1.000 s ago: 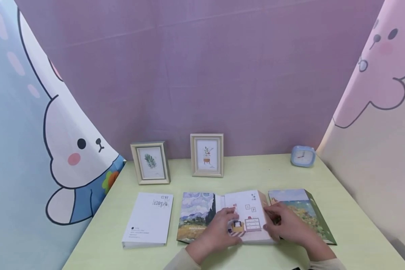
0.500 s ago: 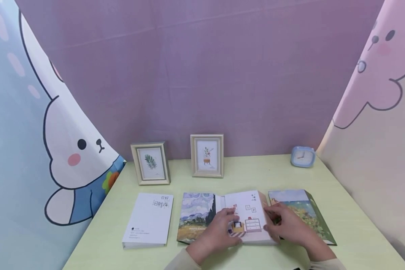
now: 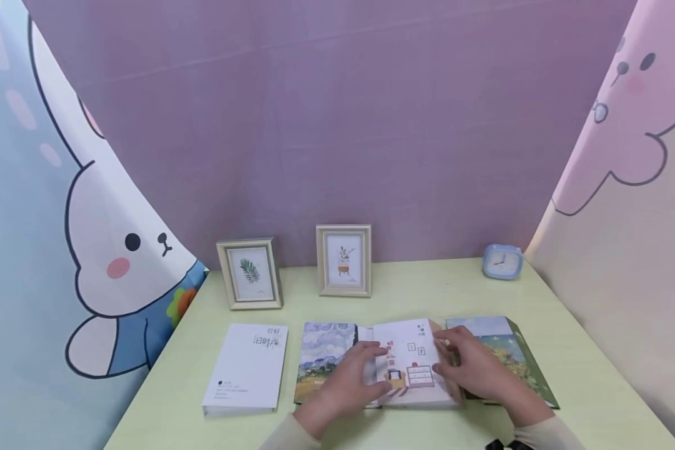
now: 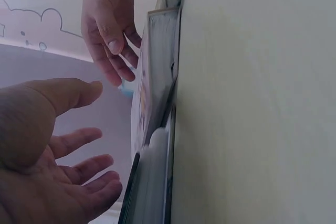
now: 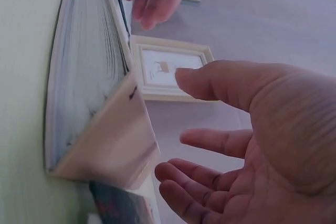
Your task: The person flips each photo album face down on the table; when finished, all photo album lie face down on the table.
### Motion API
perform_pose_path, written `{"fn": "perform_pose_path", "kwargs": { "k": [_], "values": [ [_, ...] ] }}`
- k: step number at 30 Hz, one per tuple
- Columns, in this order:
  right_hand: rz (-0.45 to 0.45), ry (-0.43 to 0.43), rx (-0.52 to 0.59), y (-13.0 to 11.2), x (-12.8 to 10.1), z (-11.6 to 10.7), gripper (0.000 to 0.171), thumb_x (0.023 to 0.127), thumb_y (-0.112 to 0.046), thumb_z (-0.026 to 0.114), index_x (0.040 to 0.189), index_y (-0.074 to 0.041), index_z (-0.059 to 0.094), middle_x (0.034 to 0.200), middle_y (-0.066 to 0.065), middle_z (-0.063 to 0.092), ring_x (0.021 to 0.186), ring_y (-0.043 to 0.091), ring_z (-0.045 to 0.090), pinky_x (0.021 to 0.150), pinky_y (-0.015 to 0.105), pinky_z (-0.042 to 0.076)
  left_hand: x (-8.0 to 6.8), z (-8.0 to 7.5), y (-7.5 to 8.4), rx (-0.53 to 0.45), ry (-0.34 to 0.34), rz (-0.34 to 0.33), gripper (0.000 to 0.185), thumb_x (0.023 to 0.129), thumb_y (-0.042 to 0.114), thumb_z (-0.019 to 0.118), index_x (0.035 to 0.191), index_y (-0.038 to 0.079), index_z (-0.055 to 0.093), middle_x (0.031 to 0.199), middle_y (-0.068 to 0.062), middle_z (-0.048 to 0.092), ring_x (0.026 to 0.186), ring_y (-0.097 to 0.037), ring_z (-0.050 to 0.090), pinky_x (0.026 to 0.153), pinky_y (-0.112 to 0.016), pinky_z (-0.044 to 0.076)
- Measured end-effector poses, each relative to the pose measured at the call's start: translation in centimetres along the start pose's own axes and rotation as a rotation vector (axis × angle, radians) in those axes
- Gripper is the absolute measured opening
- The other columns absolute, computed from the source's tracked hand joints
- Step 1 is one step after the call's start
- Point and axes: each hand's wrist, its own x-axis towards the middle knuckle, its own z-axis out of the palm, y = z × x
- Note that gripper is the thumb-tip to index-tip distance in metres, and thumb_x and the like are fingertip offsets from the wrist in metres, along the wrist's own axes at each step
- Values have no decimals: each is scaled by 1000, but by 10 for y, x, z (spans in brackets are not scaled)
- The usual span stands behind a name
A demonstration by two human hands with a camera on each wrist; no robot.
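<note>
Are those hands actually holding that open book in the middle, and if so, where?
Nothing is gripped. The left hand and right hand hover open over the open book, fingers relaxed; the wrist views show gaps between palms and pages.

Pale green table (image 3: 416, 297). Along the back: two framed plant prints (image 3: 250, 273) (image 3: 344, 260) and a blue clock (image 3: 502, 261). Nearer the front: a white booklet (image 3: 247, 369), an illustrated book (image 3: 413, 369) overlapping a painted-cover album (image 3: 322, 359), another painted album (image 3: 506, 350).

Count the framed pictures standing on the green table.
2. The pale wooden frame with a leaf print stands at back left; the pale wooden frame with a potted plant print stands beside it, nearer the centre. None appears hidden.
</note>
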Motion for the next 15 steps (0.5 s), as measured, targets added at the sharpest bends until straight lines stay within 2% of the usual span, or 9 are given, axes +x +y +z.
{"fn": "perform_pose_path", "kwargs": {
  "k": [7, 13, 15],
  "values": [
    [-48, 6, -64, -16, 10, 3, 64, 85, -26, 89, 140, -6, 64, 131, 8, 59, 114, 29, 63, 93, 52, 57, -7, -18, -13, -10, 51, -9, 58, 93, 32, 80, 146, 21, 59, 155, -4, 50, 144, -34, 45, 118, -59, 38],
    [-60, -23, -56, -28, 20, 16, 66, 85, -28, 89, 142, -8, 62, 132, 7, 59, 118, 30, 63, 90, 48, 58, -16, -31, -29, -46, 174, 13, 56, 92, 21, 79, 144, 16, 60, 151, -8, 54, 140, -35, 48, 115, -63, 39],
    [-56, -32, -62, -32, 23, 21, 68, 84, -31, 90, 142, -10, 62, 133, 6, 59, 118, 29, 63, 91, 48, 58, -20, -36, -35, -43, 208, -6, 57, 92, 21, 79, 145, 17, 59, 150, -8, 54, 140, -34, 49, 115, -63, 39]
  ]
}}
